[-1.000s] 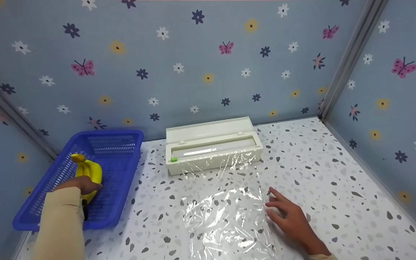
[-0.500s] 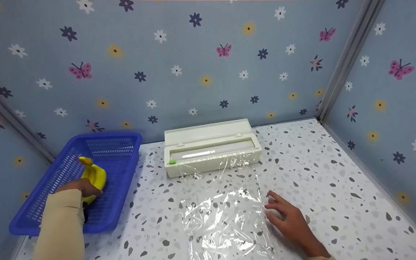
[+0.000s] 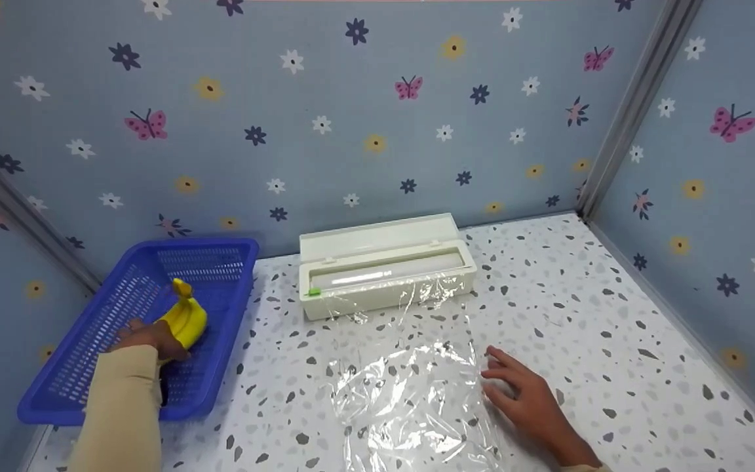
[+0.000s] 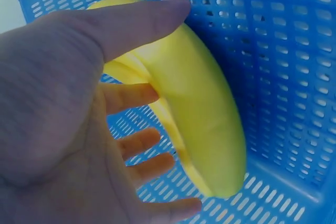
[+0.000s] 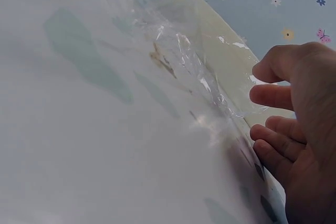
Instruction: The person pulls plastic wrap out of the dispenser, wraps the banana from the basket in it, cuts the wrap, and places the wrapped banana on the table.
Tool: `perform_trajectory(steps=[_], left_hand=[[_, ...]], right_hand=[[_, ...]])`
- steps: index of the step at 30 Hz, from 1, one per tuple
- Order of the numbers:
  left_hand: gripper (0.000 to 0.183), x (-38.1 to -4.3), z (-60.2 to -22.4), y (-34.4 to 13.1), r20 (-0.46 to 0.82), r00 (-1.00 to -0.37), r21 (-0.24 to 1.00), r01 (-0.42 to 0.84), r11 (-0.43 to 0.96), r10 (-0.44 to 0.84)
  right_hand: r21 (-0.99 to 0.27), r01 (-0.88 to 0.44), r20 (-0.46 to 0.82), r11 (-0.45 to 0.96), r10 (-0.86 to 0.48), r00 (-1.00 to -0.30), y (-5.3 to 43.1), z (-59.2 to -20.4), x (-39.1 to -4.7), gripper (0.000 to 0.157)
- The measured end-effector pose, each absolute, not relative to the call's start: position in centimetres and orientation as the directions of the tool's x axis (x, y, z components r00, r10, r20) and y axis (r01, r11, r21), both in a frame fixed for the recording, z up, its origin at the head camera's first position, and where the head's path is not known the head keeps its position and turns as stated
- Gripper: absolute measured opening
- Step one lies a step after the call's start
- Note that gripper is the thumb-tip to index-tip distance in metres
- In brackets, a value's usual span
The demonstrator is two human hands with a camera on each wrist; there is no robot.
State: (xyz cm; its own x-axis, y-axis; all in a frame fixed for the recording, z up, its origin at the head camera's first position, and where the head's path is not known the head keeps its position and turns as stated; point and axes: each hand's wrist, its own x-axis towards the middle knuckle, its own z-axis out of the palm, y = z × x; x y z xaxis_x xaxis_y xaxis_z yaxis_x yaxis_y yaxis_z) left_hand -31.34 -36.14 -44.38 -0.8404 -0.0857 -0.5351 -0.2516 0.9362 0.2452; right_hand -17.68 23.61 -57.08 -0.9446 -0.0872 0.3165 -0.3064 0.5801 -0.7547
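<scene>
My left hand (image 3: 148, 341) reaches into the blue plastic basket (image 3: 251, 288) and grips a bunch of yellow bananas (image 3: 187, 321). In the left wrist view the thumb lies across the bananas (image 4: 199, 114) and the index fingertip meets their inner side, while the other fingers spread beneath. On the right, my right hand (image 3: 525, 396) rests on the speckled table with its fingers loosely bent and holds nothing. Beside its fingertips lies a crinkled sheet of clear plastic wrap (image 3: 410, 393), drawn from a white dispenser box (image 3: 387, 298).
The dispenser's lid (image 3: 377, 237) stands raised at the back, and a wrap roll (image 3: 390, 270) lies inside. A small green piece (image 3: 314, 292) sits at its left front edge. Flower-patterned walls (image 3: 325, 157) border the table (image 3: 548, 275) at the back and both sides.
The left hand and the bananas have shifted to the right within the basket, and the bunch has tilted rightward. The right hand and the wrap have stayed in place.
</scene>
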Motion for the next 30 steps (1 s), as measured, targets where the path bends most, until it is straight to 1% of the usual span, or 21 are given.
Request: perform_trajectory(steps=[4,8,16,23,27,30], left_hand=[[0.088,-31.4,-44.6,-36.2,-0.533,-0.844,0.264,-0.236,0.935,-0.063],[0.085,-31.5,-44.7,-36.4,-0.525,-0.850,0.289,-0.229,0.929,-0.046],[0.091,-31.7,-45.2,-36.4,-0.523,-0.851,0.321,-0.240,0.916,-0.040],[0.099,-31.8,-45.3,-35.9,-0.528,-0.844,0.296,-0.283,0.912,-0.091],[0.112,-31.8,-45.5,-35.9,-0.526,-0.847,0.276,-0.259,0.925,-0.081],[0.120,-31.7,-45.4,-35.8,-0.527,-0.846,0.288,-0.264,0.920,-0.078]], right_hand=[[-0.767,-0.299,0.306,0.568,-0.086,-0.948,23.6,-57.2,-17.7,0.017],[-0.773,-0.286,0.290,0.566,-0.086,-0.953,23.6,-57.3,-17.7,0.018],[-0.776,-0.262,0.260,0.574,-0.086,-0.962,23.8,-57.2,-17.7,0.019],[-0.800,-0.230,0.225,0.555,-0.078,-0.971,23.7,-57.2,-17.6,0.017],[-0.787,-0.258,0.251,0.561,-0.090,-0.964,23.7,-57.1,-17.8,0.017],[-0.781,-0.268,0.262,0.564,-0.093,-0.961,23.7,-57.1,-17.9,0.016]])
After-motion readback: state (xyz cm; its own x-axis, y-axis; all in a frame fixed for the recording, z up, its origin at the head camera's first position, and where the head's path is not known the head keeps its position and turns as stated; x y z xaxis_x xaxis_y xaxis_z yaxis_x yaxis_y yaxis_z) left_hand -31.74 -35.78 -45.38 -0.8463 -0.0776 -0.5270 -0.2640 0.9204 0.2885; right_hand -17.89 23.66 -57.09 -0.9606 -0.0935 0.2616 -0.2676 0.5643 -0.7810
